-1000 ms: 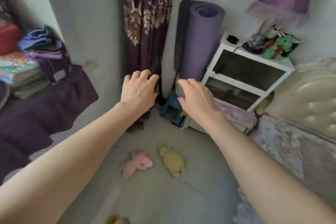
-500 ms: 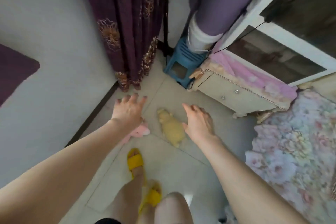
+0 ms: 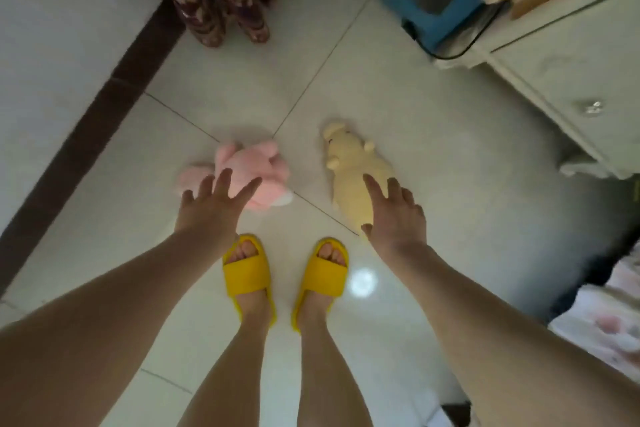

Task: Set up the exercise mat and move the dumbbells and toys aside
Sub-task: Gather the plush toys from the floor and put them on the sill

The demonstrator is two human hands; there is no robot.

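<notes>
— Have we moved the toys yet?

— No. The pink plush toy and the yellow plush toy lie on the floor tiles by our yellow slippers. We see no mat or dumbbells here.

— And our hands?

— Our left hand reaches over the pink one, our right hand over the yellow one. Fingers are spread, gripping nothing.

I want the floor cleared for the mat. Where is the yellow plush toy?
Head view, right of centre: the yellow plush toy lies on the floor tiles under the right hand, beside the pink plush toy.
</notes>
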